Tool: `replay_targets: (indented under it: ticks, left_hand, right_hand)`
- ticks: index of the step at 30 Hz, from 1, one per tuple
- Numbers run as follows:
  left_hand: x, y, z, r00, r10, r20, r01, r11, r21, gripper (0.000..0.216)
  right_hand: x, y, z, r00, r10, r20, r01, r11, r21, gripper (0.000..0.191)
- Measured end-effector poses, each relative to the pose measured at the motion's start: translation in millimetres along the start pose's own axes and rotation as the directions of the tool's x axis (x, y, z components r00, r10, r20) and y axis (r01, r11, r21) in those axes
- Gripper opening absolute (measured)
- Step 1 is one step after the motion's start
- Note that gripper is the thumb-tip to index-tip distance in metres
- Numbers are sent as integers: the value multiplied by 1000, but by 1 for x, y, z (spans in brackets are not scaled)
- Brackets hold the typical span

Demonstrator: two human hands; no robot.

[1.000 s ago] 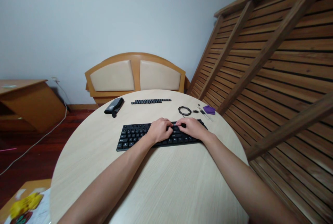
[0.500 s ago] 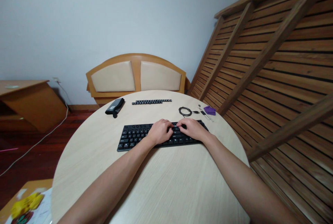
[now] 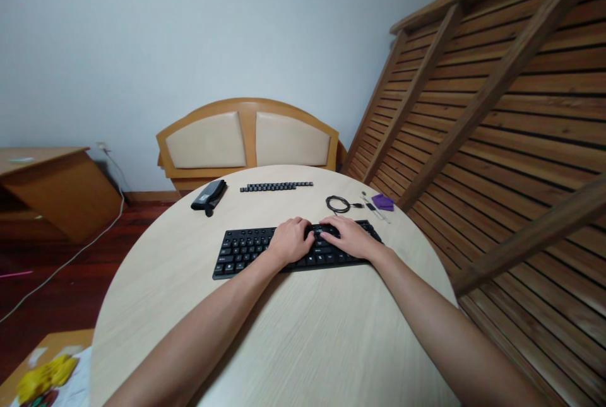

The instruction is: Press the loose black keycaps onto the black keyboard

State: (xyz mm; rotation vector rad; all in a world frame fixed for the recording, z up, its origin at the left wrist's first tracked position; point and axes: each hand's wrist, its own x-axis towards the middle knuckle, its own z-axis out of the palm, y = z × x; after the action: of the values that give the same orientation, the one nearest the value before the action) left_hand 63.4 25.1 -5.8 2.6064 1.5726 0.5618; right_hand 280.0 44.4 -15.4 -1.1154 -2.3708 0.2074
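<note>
Keyboard [image 3: 319,257] under right hand [image 3: 348,236], grip spread wider than before; left hand [image 3: 290,240] grip unclear.

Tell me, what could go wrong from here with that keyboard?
The left hand and right hand sit close together on the keyboard, so a finger might press a neighboring key by accident. The small black keys lined up near the table's far edge look loose, so a bump could scatter them. The coiled cable lies just beyond the right hand, so it might get snagged.
</note>
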Motion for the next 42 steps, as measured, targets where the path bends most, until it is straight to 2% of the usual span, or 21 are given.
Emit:
replay_targets:
  ticks: [5, 11, 15, 19, 25, 30, 36, 42]
  left_hand:
    - [17, -13, 1, 999, -21, 47, 20, 999, 33, 37]
    - [56, -50, -7, 991, -52, 120, 37, 992, 122, 29]
    - [87, -75, -6, 989, -73, 131, 48, 982, 184, 28]
    - [110, -88, 2, 991, -68, 116, 40, 973, 227, 35]
    - [135, -96, 20, 994, -53, 100, 26, 967, 252, 51]
    - [149, -96, 30, 994, -53, 91, 27, 965, 262, 53]
    - [151, -92, 36, 997, -44, 66, 25, 964, 266, 45]
    - [143, -86, 29, 997, -37, 62, 19, 963, 269, 39]
  right_hand:
    - [1, -3, -3, 1000, 8, 27, -8, 1000, 5, 30]
    - [2, -4, -5, 999, 26, 44, -28, 999, 38, 30]
    - [2, -4, -6, 998, 37, 53, -39, 998, 43, 29]
    - [2, -5, -8, 996, 49, 68, -52, 998, 39, 29]
    - [2, -5, -9, 996, 48, 79, -52, 997, 53, 29]
    - [2, -5, -10, 994, 56, 97, -61, 997, 45, 29]
    - [3, -5, -11, 993, 56, 105, -62, 997, 49, 30]
    - [3, -6, -12, 993, 60, 106, -65, 997, 49, 30]
